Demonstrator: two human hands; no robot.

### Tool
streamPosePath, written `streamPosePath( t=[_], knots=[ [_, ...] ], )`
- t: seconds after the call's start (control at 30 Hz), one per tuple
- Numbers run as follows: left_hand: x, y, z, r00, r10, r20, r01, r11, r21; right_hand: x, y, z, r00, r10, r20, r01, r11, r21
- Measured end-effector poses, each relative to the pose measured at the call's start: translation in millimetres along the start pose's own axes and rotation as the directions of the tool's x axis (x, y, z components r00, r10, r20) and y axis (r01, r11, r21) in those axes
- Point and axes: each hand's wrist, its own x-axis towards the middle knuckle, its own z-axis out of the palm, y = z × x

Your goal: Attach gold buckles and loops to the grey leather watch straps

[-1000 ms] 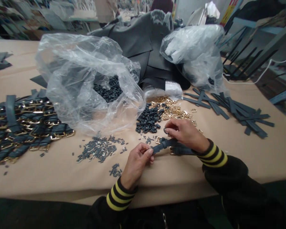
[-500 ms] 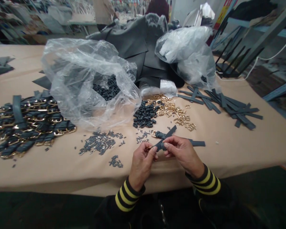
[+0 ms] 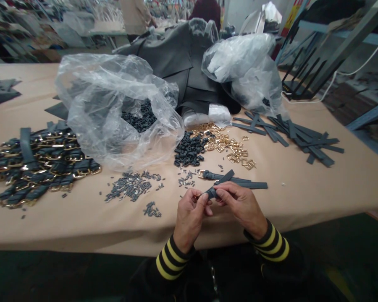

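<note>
Between my two hands is a short dark grey strap with a gold buckle partly hidden by fingers. My left hand pinches its buckle end between thumb and fingers. My right hand grips the strap a little further along, thumb and fingertips closed on it. Just beyond the hands lie a buckled strap and another dark strip on the table. A pile of dark loops and scattered gold buckles sit behind them.
Finished-looking buckled straps are heaped at left. Small metal-and-dark pieces lie left of my hands. An open plastic bag of loops, loose strips, and a black router are further back. Two people stand in the background.
Both hands stay closed on the strap, with only small finger shifts. The view has moved slightly, and the straps lying beyond the hands show more plainly.
</note>
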Motion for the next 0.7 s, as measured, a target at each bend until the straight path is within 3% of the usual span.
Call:
streamPosePath(
  t=[0.27, 0.5, 0.7],
  knots=[
    [-4.7, 1.1, 4.9, 0.999, 0.052, -0.003, -0.052, 0.998, 0.043, -0.5, 3.6, -2.0, 0.999, 0.030, 0.018, -0.030, 1.000, 0.006],
    [-6.0, 0.4, 1.4, 0.993, 0.088, 0.083, -0.096, 0.991, 0.094, -0.9, 6.8, -4.3, 0.995, 0.009, 0.101, -0.011, 1.000, 0.020],
    [-5.4, 0.1, -2.0, 0.988, 0.126, 0.089, -0.143, 0.966, 0.215, 2.0, 0.6, -6.9, 0.971, 0.126, 0.203, -0.154, 0.980, 0.129]
  ],
)
